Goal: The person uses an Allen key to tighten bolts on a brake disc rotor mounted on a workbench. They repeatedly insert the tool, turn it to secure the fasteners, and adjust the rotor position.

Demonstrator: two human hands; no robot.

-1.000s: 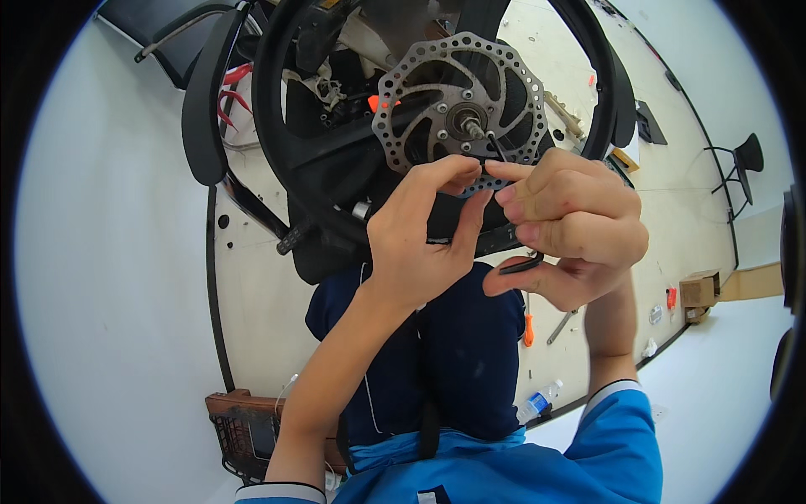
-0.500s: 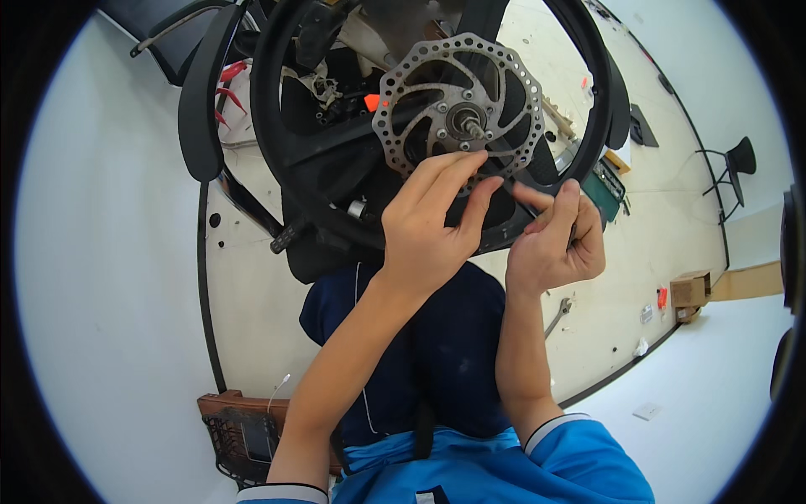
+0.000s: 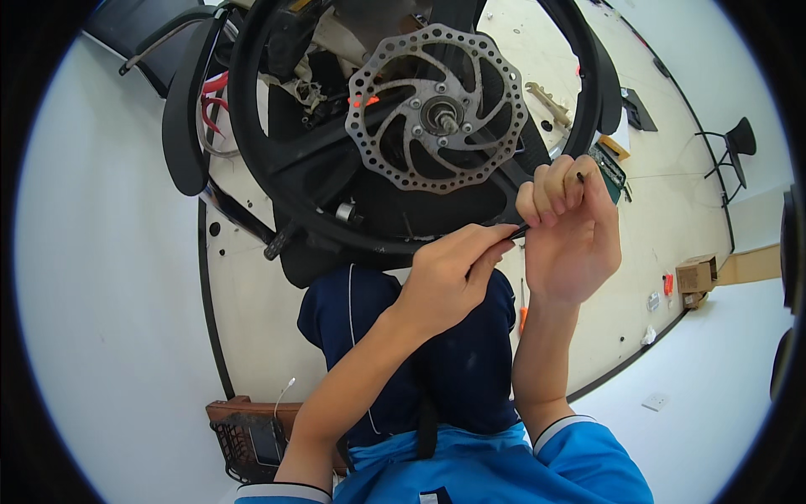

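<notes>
A black spoked wheel lies in front of me with a silver drilled brake disc on its upper face. Several bolts ring the hub, and a threaded axle sticks up from its centre. My left hand pinches a thin dark rod beside the near right rim. Curled fingers of my right hand close on a dark piece whose small tip shows by the index finger. Whether both hands hold one rod is hidden by the fingers.
The wheel rests over a black chair seat, its armrest at left. On the floor at right are a wrench-like tool, a green case and a cardboard box. A black chair stands farther right.
Both hands have moved away from the brake disc toward the wheel's near right rim. My left hand has come nearer to me; my right hand has turned and curled its fingers. The view has shifted slightly.
</notes>
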